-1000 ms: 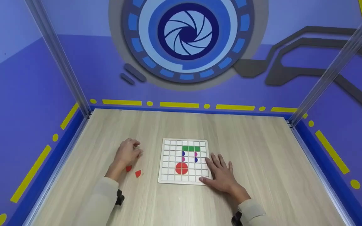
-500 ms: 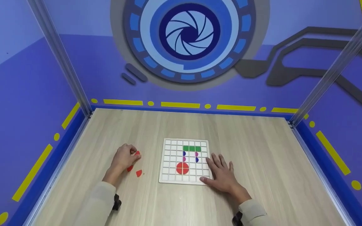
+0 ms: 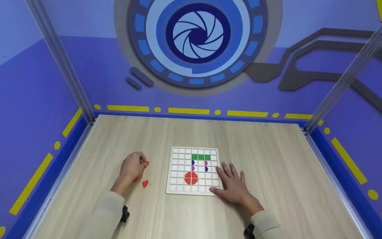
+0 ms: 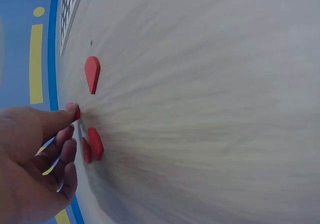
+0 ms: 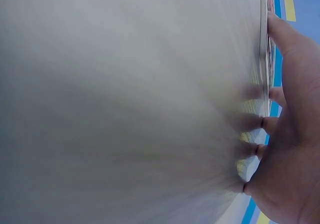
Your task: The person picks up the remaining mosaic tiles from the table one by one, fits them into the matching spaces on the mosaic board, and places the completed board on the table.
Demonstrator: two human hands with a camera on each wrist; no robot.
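Observation:
Left of the board, my left hand (image 3: 132, 166) pinches a small red quarter-circle tile (image 3: 146, 163) between thumb and index finger, low over the table. The left wrist view shows this tile mostly covered by the fingertips, with two more red tiles (image 4: 96, 144) lying beneath the hand. Another red tile (image 4: 92, 74) lies by itself, close to the wrist in the head view. Fingers spread and straight, my right hand (image 3: 233, 186) rests at the right edge of the white grid board (image 3: 178, 188), its thumb on the lower right corner.
On the board sit a red circle (image 3: 191, 178) of several tiles, a row of green squares (image 3: 201, 157), and small blue and pink half circles (image 3: 206, 166). Blue-purple walls (image 3: 91, 73) enclose the wooden table (image 3: 260, 142) at the back and both sides.
My left hand's fingers have come together on a red tile and turned it slightly. The right hand and the board have stayed in place.

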